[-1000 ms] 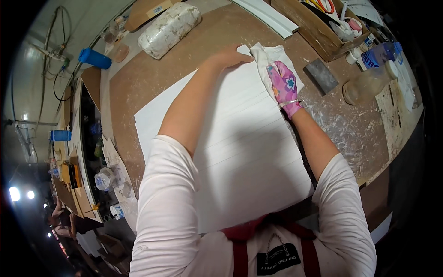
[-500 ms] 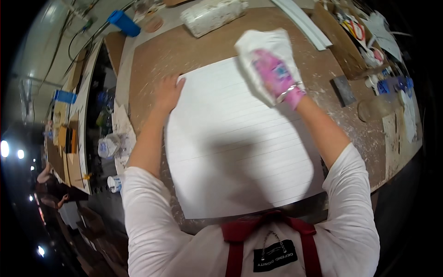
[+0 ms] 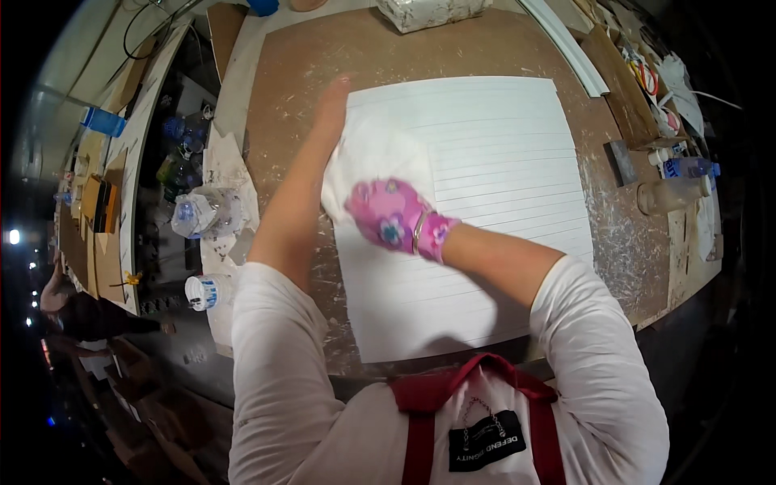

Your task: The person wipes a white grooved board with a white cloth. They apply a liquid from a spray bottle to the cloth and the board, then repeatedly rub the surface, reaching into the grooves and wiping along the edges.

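A large white sheet [image 3: 501,186] with thin parallel lines lies on a brown board [image 3: 299,56]. My right hand [image 3: 390,214], in a pink flowered glove with a band at the wrist, grips a white cloth [image 3: 380,153]. The cloth is spread over the left part of the sheet, its folds hiding the lines there. Beside the sheet's far left corner, my bare left hand [image 3: 331,105] lies flat with its fingers stretched away from me, slightly blurred. My right forearm crosses above the sheet.
Past the board's far side sits a white, stained wrapped block [image 3: 432,11]. To the right are a pale strip [image 3: 566,47], a cardboard box [image 3: 618,89] of odds and ends, a dark block [image 3: 620,163] and bottles [image 3: 672,196]. Left stand a plastic jug [image 3: 206,212] and white tub [image 3: 208,292].
My right hand has swept the cloth from the sheet's far right to its left part. The view has shifted, and my left hand stays by the far left corner.
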